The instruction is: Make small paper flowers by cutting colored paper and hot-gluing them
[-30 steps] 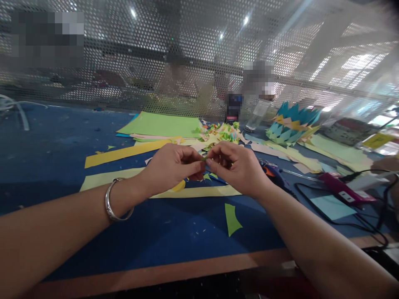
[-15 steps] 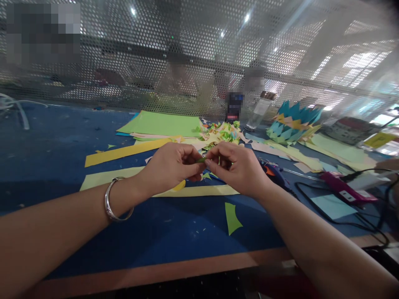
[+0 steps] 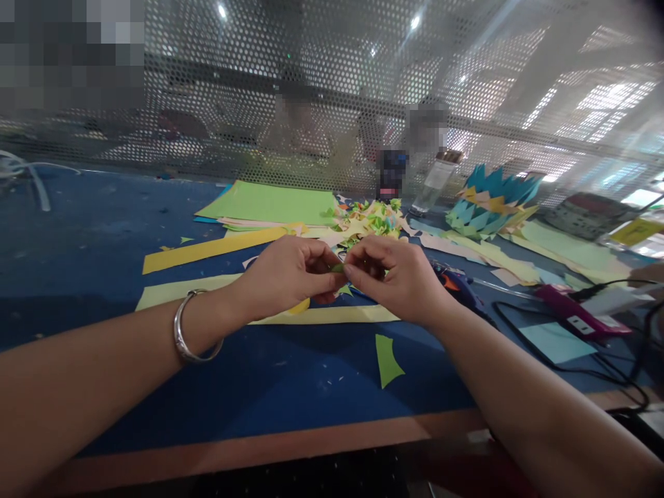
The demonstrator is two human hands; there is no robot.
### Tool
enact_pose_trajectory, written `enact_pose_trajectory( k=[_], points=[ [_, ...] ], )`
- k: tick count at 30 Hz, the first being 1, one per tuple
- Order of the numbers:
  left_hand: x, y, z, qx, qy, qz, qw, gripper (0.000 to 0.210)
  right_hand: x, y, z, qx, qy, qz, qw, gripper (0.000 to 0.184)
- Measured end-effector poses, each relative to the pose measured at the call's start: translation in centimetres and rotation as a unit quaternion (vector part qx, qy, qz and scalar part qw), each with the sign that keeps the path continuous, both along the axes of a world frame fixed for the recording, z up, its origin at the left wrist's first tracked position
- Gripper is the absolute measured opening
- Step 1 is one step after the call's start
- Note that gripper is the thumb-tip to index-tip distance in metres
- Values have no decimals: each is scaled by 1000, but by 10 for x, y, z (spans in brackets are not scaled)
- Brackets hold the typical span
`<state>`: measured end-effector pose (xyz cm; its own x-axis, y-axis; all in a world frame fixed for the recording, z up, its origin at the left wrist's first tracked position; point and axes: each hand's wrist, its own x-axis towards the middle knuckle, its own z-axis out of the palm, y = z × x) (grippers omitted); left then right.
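At the centre of the frame, the person's left hand (image 3: 285, 280) and right hand (image 3: 397, 280) meet fingertip to fingertip over a small green piece of paper (image 3: 338, 268). The left hand has its fingers curled and its thumb closed in a pinch on that piece; the right hand, also curled, pinches at the piece's right end with thumb and forefinger. The fingers cover most of it, so its full shape cannot be told. A shiny silver metal bangle (image 3: 180, 332) circles the left wrist.

Beneath the hands, a long pale yellow paper strip (image 3: 357, 315) lies across the blue tabletop (image 3: 249, 394). Below and right of centre lies a bright green paper scrap with a curved edge (image 3: 388, 361). Left of centre, a yellow paper strip (image 3: 207, 250) slants up toward a stack of coloured sheets topped with light green (image 3: 280, 204). Just beyond the right hand is a heap of mixed paper scraps (image 3: 376, 220), with a clear bottle (image 3: 430, 187) behind it to the right.

In the upper right, a zigzag-edged paper ring in blue, yellow and pale green (image 3: 492, 200) stands near the grey perforated screen (image 3: 233, 104). At the right, a purple power strip (image 3: 575, 315) sits above a light blue paper square (image 3: 557, 342).
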<state>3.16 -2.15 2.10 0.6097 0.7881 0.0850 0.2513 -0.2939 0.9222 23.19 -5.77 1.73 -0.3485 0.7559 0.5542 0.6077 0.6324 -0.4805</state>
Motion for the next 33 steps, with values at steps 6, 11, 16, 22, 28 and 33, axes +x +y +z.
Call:
enact_pose_trajectory(
  k=[6, 11, 16, 22, 28, 33],
  points=[
    [-3, 5, -3, -58, -2, -47, 997, 22, 3, 1, 0, -56, 42, -2, 998, 9],
    [-3, 7, -3, -65, -15, -52, 996, 24, 3, 3, 1, -98, 77, 21, 992, 9],
    [-6, 12, 0, -43, 6, -76, 996, 21, 3, 1, 2, -142, 126, 55, 980, 11],
    [-14, 22, 1, -36, 53, -144, 988, 20, 3, 2, 1, -161, 138, 60, 975, 9],
    [-15, 21, 5, 9, 87, -150, 985, 32, 2, 5, -1, -153, 133, 37, 979, 12],
    [-21, 22, 18, 184, 237, -131, 945, 24, 7, 7, -1, -148, 121, 10, 981, 12]
  ],
)
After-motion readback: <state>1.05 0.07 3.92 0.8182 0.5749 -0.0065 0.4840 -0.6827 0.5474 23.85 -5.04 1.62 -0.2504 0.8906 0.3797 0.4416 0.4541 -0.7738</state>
